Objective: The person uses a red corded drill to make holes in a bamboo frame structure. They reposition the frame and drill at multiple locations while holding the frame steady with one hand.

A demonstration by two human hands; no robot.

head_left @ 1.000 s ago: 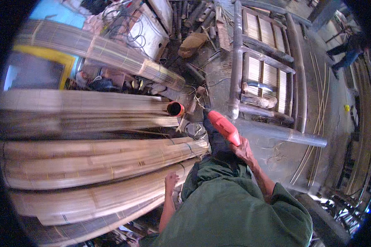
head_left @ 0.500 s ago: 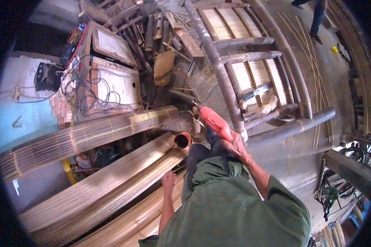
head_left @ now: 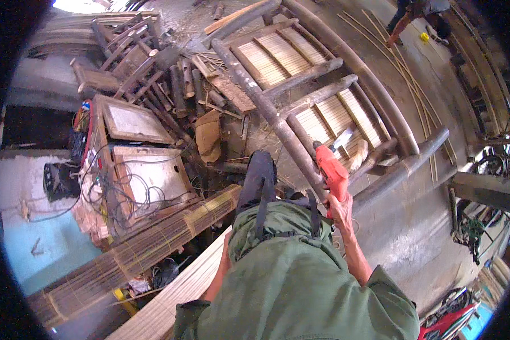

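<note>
My right hand (head_left: 341, 208) is closed around the grip of a red power drill (head_left: 334, 170). The drill's front end points toward the dark bamboo frame (head_left: 273, 117) that lies on the floor with slatted panels in it. Lying on the nearer panel, just beyond the drill, is a blade (head_left: 342, 137) beside a pale, rough piece of wood (head_left: 358, 154). My left forearm (head_left: 216, 280) hangs along my side, over pale bamboo slats (head_left: 175, 297); the fingers of that hand are hidden by my green shirt.
On the left stand a wooden cabinet (head_left: 147, 170) draped with cables and a rolled slat mat (head_left: 130, 255). Bamboo offcuts (head_left: 178, 90) are heaped behind. Long thin strips (head_left: 413, 85) lie at the right, near another person (head_left: 419, 11) reaching down.
My view and body have turned and moved closer to the bamboo frame. The drill has come to its near edge in my right hand. My left hand has slipped out of sight.
</note>
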